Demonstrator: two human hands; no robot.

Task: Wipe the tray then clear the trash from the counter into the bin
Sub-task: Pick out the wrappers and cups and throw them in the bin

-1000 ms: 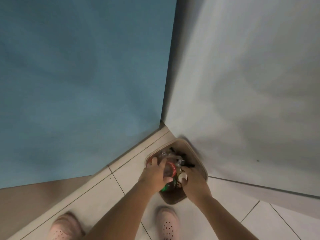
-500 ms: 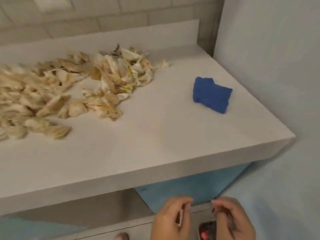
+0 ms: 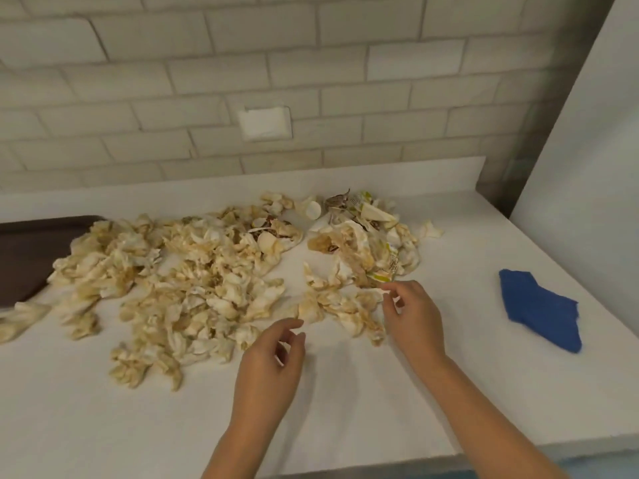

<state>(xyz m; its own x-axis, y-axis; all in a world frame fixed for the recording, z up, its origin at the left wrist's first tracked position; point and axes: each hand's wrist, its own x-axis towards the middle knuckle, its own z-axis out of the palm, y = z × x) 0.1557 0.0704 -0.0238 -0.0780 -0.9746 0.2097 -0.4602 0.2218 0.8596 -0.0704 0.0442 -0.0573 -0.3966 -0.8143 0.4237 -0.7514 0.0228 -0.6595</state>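
Observation:
A wide heap of crumpled, stained paper trash [image 3: 214,278] covers the middle of the white counter [image 3: 103,402]. The dark brown tray [image 3: 24,257] lies at the far left, partly under the trash. My left hand [image 3: 269,371] hovers over the counter just in front of the heap, fingers loosely curled and holding nothing. My right hand [image 3: 411,316] reaches the right edge of the trash, fingertips at a crumpled piece, with nothing gripped. The bin is out of view.
A folded blue cloth [image 3: 539,309] lies on the counter to the right. A white brick wall [image 3: 311,81] with a switch plate [image 3: 264,122] backs the counter. A pale panel [image 3: 587,167] stands at the right end.
The view rose from the floor bin to the counter. Both hands left the bin, came up over the counter edge and now reach the trash heap.

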